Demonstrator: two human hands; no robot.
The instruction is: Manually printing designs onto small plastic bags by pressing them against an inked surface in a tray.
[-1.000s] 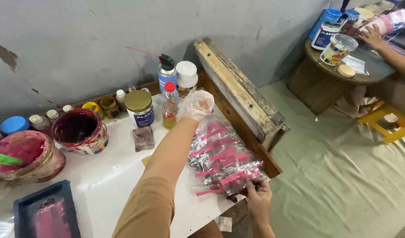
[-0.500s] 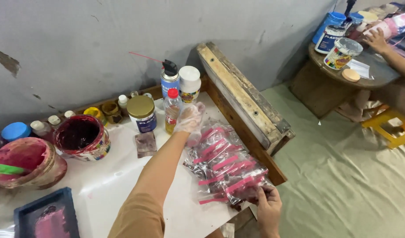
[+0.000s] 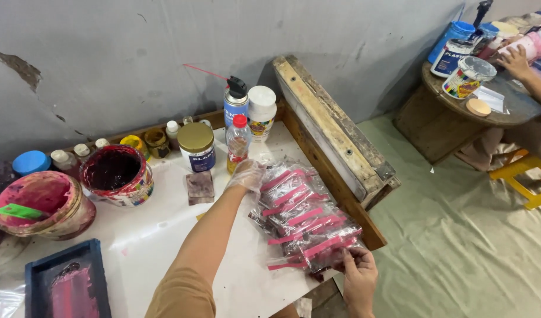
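Observation:
A row of clear plastic packets with pink strips (image 3: 303,218) lies overlapped on the white table (image 3: 164,235). My left hand (image 3: 247,175), in a thin clear glove, rests on the far end of the row, fingers spread over the top packet. My right hand (image 3: 358,272), bare, pinches the near end of the row at the table's edge. A small bottle with a red cap (image 3: 238,143) stands just beyond my left hand.
Paint tubs (image 3: 114,175), a gold-lidded jar (image 3: 196,145), a spray can (image 3: 235,101) and small jars line the wall. A wooden screen frame (image 3: 329,126) leans at the table's right. Another person's hand (image 3: 514,60) works at a round table (image 3: 488,109) with containers, far right.
My gloved left hand has come back toward me, down onto the far end of the packets. My right hand stays at the near end. The camera has shifted slightly.

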